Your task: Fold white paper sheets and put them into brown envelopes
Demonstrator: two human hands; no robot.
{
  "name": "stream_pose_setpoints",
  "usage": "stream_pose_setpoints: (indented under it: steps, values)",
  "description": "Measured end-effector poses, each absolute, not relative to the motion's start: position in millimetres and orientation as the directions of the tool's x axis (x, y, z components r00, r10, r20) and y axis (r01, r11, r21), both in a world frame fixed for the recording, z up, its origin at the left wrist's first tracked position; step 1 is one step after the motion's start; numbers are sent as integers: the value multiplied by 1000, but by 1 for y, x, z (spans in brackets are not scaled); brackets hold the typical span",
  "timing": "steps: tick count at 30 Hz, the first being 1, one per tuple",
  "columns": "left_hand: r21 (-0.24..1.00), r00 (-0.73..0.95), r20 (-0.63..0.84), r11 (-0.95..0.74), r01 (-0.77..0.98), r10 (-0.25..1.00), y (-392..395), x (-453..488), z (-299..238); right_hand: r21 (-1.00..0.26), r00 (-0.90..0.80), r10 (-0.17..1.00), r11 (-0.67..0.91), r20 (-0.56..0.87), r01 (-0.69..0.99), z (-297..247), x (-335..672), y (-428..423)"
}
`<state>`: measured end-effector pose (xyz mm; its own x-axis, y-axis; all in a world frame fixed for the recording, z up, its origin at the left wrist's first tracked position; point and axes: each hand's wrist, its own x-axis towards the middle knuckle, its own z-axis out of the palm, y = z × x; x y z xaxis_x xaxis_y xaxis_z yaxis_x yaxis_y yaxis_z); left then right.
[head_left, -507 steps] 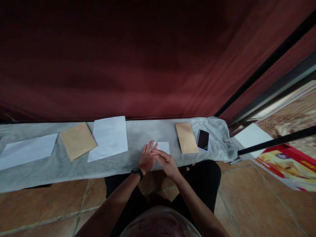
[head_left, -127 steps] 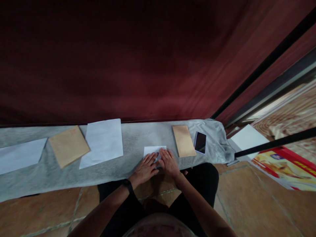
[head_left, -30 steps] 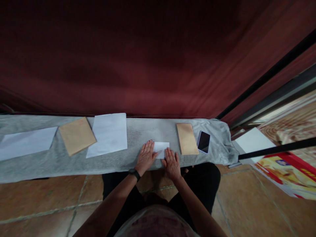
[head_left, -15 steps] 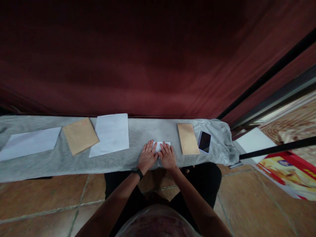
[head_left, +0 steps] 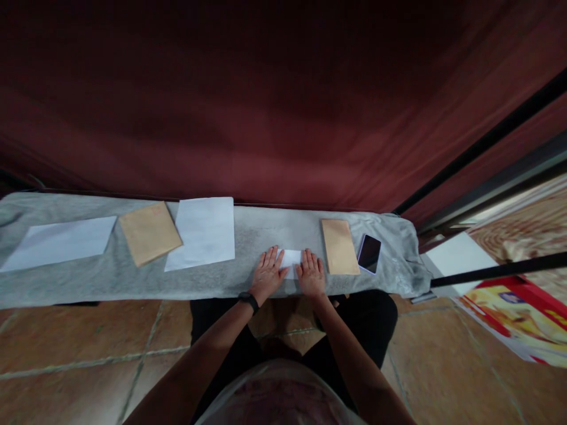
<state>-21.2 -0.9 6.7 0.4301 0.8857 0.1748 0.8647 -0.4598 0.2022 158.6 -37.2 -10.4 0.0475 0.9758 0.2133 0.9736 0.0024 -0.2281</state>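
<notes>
A small white piece of paper, apparently folded, lies on the grey cloth in front of me. My left hand rests flat over its left side, fingers stretched out, a dark band on the wrist. Over the right side lies my right hand, also flat with fingers extended. Between the two hands the middle of the paper shows; its outer edges are hidden under them. To the right of my right hand is a brown envelope, with a phone beside it.
Left of my hands lie a white sheet, a second brown envelope overlapping its corner, and another white sheet. A dark red surface rises behind the cloth. At right are a black bar and a colourful box.
My hands have moved apart sideways along the small paper, my right hand to the right, so more of its middle shows. The view has shifted slightly.
</notes>
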Motion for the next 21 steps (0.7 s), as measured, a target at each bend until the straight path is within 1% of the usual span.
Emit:
stream_pose_setpoints:
  steps: [3, 8, 10, 16, 21]
  values:
    - [185, 454, 193, -487, 854, 870, -1, -19, 8, -223, 47, 974, 3, 221, 975, -11, 157, -37]
    - [174, 650, 176, -673, 719, 740, -11, -13, 5, -208, 49, 974, -2, 222, 978, -12, 157, -37]
    - [184, 689, 159, -707, 683, 707, -16, -12, 3, -200, 44, 975, 0, 219, 980, -12, 158, -37]
    - [200, 700, 138, -712, 673, 700, -20, -13, 4, -195, 48, 977, -6, 209, 981, -12, 158, -37]
    - [224, 691, 141, -703, 675, 709, -23, -15, 7, -217, 46, 974, 3, 223, 976, -12, 159, -39]
